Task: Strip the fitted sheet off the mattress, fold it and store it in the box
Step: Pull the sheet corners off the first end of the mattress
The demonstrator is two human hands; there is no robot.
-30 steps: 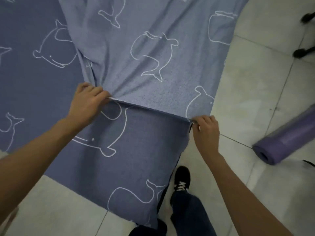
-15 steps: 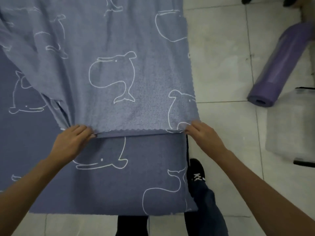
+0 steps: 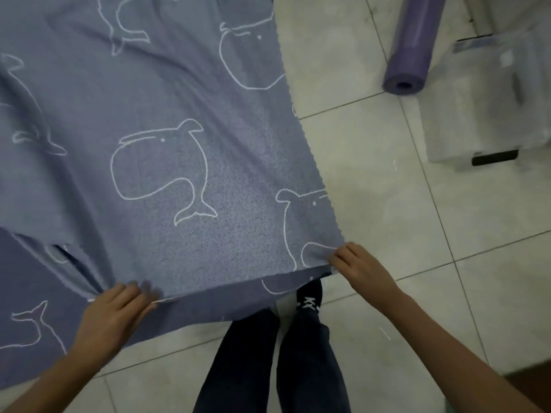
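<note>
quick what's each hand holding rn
Left hand: grips the sheet edge.
Right hand: pinches the sheet corner.

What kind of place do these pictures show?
Probably an indoor room, perhaps a home: a pale tiled floor, a rolled purple mat and a translucent storage box near the whale-print sheet.

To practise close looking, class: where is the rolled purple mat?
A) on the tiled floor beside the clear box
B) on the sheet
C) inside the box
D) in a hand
A: the mat lies on the floor tiles next to the clear box, apart from the sheet.
</note>
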